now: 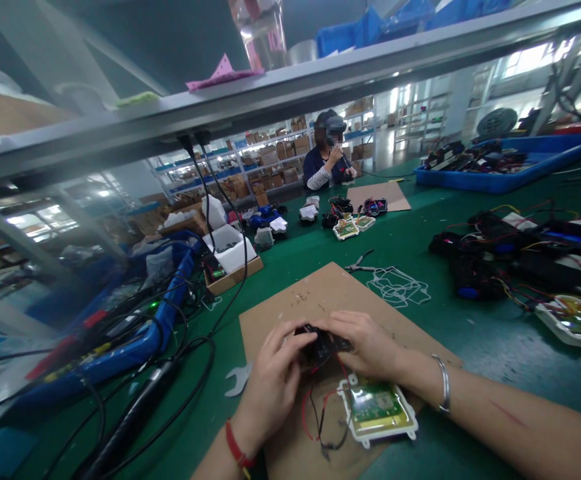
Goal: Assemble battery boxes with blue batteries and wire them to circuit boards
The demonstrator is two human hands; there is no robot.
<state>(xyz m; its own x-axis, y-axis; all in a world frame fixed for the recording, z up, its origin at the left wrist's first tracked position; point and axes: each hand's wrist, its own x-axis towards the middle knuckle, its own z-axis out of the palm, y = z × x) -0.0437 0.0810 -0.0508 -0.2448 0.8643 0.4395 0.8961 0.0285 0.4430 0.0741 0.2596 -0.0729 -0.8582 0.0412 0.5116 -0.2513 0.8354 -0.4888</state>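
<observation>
Between my two hands is a small black plastic part [323, 347] with red and black wires, over a brown cardboard sheet [290, 313]. My left hand [277, 370] grips its left side, thumb on top. Fingers of my right hand [365, 340] close on its right side. What exactly the part is I cannot make out. Just below my right hand lies a green circuit board in a white frame [380, 413], under clear film. Loose red and black wires [320, 427] run beside that board. Left of my left hand an open-end wrench [239, 380] rests at the cardboard's edge.
Pliers [360, 262] and tangled white wire [400, 287] lie beyond the cardboard. Black wired assemblies [510, 260] sit at right, with a blue tray [510, 180] behind. Black cables [210, 360] and a blue bin [170, 293] occupy the left. A person [327, 153] sits opposite, under a shelf beam [290, 87].
</observation>
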